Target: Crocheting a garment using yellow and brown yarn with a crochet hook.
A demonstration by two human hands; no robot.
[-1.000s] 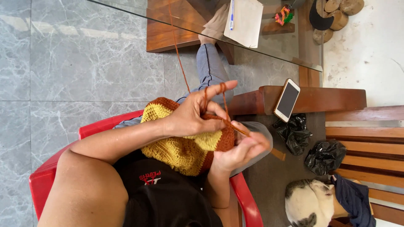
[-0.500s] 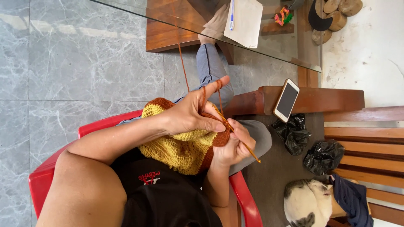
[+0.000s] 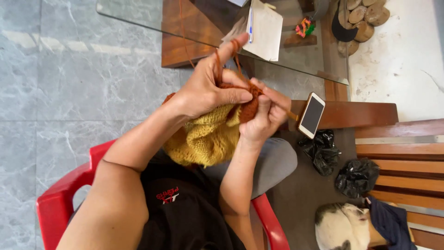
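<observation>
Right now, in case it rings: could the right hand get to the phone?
Probably yes: the phone lies just beyond the right hand, nothing between, though that hand holds a crochet hook.

Both forearms raised, converging in front of my chest. Left hand (image 3: pixel 208 92): index finger extended straight up, thumb laid flat across, remaining fingers curled into a closed grip. Right hand (image 3: pixel 263 115): fist-like closed grip, knuckles outward, thumb and forefinger pinched. Hands touching at fingertips, wrists slightly bent.
</observation>
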